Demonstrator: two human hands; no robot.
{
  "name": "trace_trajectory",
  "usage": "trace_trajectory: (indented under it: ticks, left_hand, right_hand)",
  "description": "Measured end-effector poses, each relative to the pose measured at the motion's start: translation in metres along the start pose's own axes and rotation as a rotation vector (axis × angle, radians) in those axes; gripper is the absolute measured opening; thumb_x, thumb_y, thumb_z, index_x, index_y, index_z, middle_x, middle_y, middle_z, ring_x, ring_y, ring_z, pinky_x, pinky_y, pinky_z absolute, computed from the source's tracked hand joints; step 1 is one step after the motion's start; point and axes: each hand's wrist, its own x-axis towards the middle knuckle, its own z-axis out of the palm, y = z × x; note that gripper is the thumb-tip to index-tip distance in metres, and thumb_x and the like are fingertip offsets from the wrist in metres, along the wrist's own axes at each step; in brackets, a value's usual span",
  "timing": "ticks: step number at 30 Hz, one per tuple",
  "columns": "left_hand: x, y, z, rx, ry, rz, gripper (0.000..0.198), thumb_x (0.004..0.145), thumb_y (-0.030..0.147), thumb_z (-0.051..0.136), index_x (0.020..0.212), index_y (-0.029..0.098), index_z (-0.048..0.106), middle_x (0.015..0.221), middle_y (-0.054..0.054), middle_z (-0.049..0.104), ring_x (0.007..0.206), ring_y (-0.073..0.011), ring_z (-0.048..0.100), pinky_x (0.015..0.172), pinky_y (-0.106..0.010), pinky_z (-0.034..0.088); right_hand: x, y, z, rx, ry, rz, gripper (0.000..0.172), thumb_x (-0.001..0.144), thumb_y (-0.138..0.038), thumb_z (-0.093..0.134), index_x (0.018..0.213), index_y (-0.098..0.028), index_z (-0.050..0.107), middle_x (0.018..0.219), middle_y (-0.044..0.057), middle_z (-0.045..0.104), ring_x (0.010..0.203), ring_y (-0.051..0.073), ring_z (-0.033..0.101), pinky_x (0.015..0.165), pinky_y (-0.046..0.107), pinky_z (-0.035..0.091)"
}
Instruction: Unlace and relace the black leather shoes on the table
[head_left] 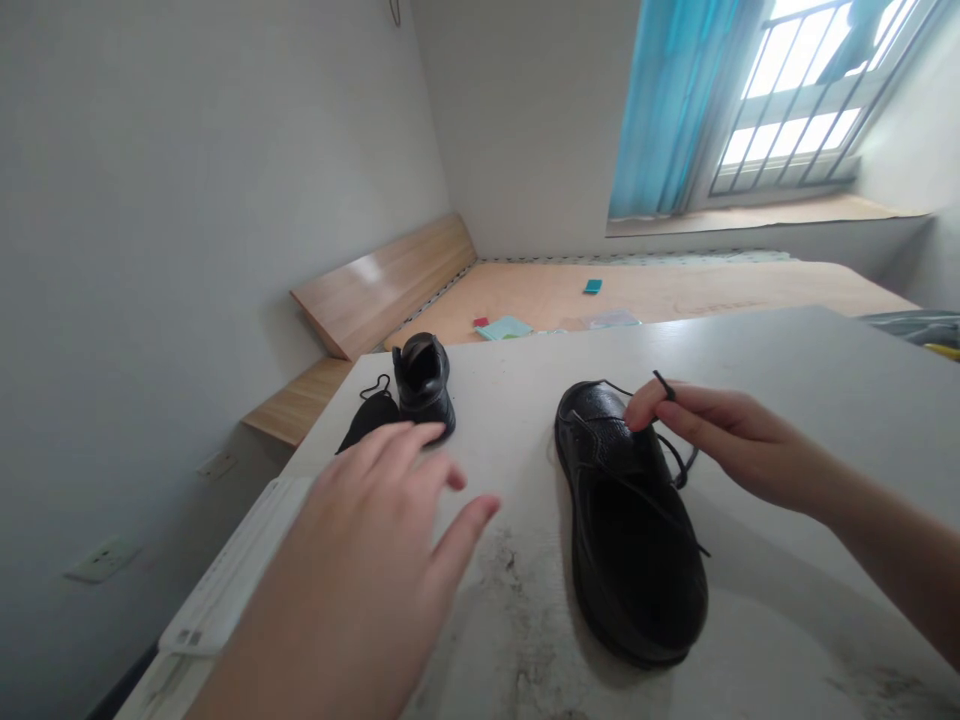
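A black leather shoe [637,560] rests sole-down on the white table, its toe pointing away from me and its opening facing me. My right hand [697,425] is at the right of the toe, thumb and fingers pinched on a black shoelace [663,384] whose short end sticks up above the fingertips. More of the lace hangs in a loop beside the shoe and trails across its opening. My left hand [397,500] hovers over the table left of the shoe, fingers apart and holding nothing. Just beyond it stands another black shoe [424,385].
A black item with a thin cord [371,415] lies beside the far shoe, partly behind my left hand. A white flat box [232,580] sits along the table's left edge. Behind the table [517,600] is a wooden bed board [675,285] with small coloured items.
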Motion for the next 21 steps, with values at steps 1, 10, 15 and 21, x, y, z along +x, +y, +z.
trace_trajectory:
  ticks: [1,10,15,21]
  left_hand:
    - [-0.017,-0.017,0.010,0.084,0.026,-0.052,0.039,0.084,0.053,0.047,0.082,0.026,0.075,0.128,-0.008,0.064,0.124,-0.0369,0.051,0.101,-0.061,0.038]
    - [-0.048,-0.084,0.046,0.316,-0.061,-0.249,0.041,0.088,0.036,0.039,0.111,0.025,0.071,0.123,-0.008,0.068,0.126,-0.0396,0.051,0.106,-0.071,0.022]
    - [-0.002,-0.115,0.017,0.392,0.045,-0.318,0.040,0.091,0.026,0.033,0.117,0.020,0.064,0.132,-0.012,0.061,0.128,-0.0381,0.050,0.107,-0.068,0.025]
    - [0.025,-0.158,0.028,0.290,-0.194,-0.238,0.051,0.086,0.014,0.029,0.122,0.015,0.065,0.133,-0.012,0.061,0.124,-0.0334,0.055,0.100,-0.047,0.044]
  right_hand:
    - [-0.001,0.000,0.000,-0.007,-0.032,-0.005,0.040,0.092,-0.056,0.046,0.084,-0.022,0.065,0.083,0.002,0.061,0.084,0.018,0.055,0.079,0.031,0.042]
    - [0.000,0.000,0.000,-0.039,-0.066,0.007,0.039,0.093,-0.055,0.044,0.087,-0.023,0.065,0.083,0.002,0.061,0.081,0.019,0.054,0.075,0.032,0.041]
    - [0.001,-0.002,0.001,-0.042,-0.057,0.012,0.041,0.092,-0.058,0.044,0.084,-0.023,0.066,0.083,0.004,0.062,0.083,0.021,0.055,0.079,0.034,0.043]
    - [-0.001,-0.001,0.001,-0.060,-0.061,0.011,0.044,0.091,-0.059,0.045,0.082,-0.023,0.067,0.078,0.003,0.063,0.078,0.019,0.056,0.074,0.032,0.043]
